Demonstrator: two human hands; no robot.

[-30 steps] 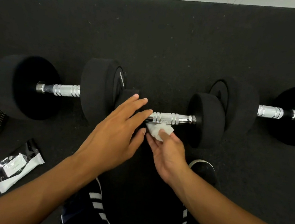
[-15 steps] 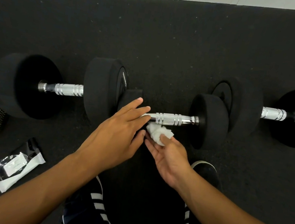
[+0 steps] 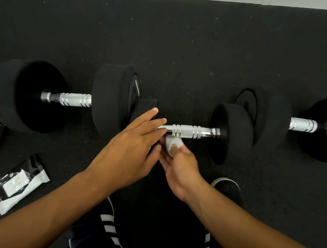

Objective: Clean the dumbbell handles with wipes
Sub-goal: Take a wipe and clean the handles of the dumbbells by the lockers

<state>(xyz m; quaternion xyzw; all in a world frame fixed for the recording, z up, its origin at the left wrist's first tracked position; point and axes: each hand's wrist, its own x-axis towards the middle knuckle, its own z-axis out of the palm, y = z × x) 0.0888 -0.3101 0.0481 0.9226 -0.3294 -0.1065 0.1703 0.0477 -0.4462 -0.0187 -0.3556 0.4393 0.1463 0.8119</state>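
head view: right hand (image 3: 179,168) pinches wipe (image 3: 171,143) under handle (image 3: 186,131); left hand (image 3: 130,150) flat, fingers released.

A crumpled white wipe (image 3: 170,144), pinched in the right fingers (image 3: 176,148), sits just beneath the middle dumbbell's knurled chrome handle (image 3: 186,130), beside the left fingers (image 3: 154,122).

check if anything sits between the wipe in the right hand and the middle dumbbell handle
Nothing visible does. The right hand holds the bunched wipe just below the middle dumbbell handle, on its near side. The left hand rests its fingers on the handle's left end, beside the wipe, not across its path.
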